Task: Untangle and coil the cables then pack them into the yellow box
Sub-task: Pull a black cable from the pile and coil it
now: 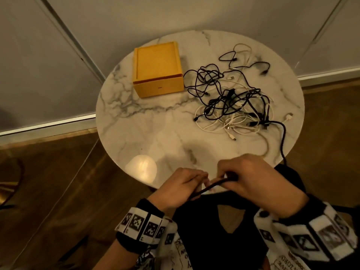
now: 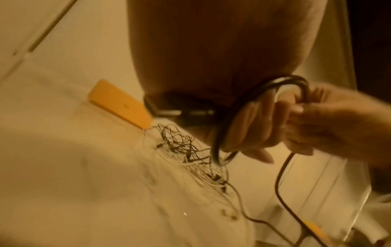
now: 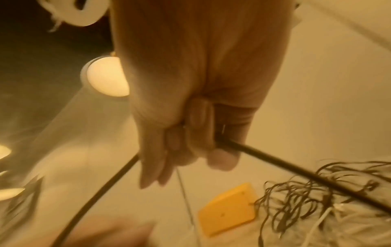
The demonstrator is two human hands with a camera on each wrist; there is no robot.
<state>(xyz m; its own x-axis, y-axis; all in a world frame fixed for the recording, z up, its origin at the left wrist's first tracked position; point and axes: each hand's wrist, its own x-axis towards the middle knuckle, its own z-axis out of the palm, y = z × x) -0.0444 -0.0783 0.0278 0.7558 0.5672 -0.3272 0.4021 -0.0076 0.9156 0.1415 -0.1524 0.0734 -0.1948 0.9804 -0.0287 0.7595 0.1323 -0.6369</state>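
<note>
A black cable [image 1: 212, 185] runs between my two hands at the near edge of the round marble table [image 1: 148, 121]. My left hand [image 1: 187, 182] has loops of this cable [image 2: 294, 78] wound around its curled fingers [image 2: 249, 123]. My right hand [image 1: 251, 176] grips the same cable [image 3: 275, 163] in a fist right next to the left. The cable's free length trails from the tangle [image 1: 229, 98] of black and white cables on the right half of the table. The yellow box [image 1: 157, 69] sits shut at the back left, beside the tangle.
The table stands in a corner of pale panelled walls [image 1: 58, 55] on a wooden floor [image 1: 58, 182]. A lamp glare [image 1: 141, 168] shines on the marble near my left hand. A gold curved object [image 1: 7, 184] is at the far left on the floor.
</note>
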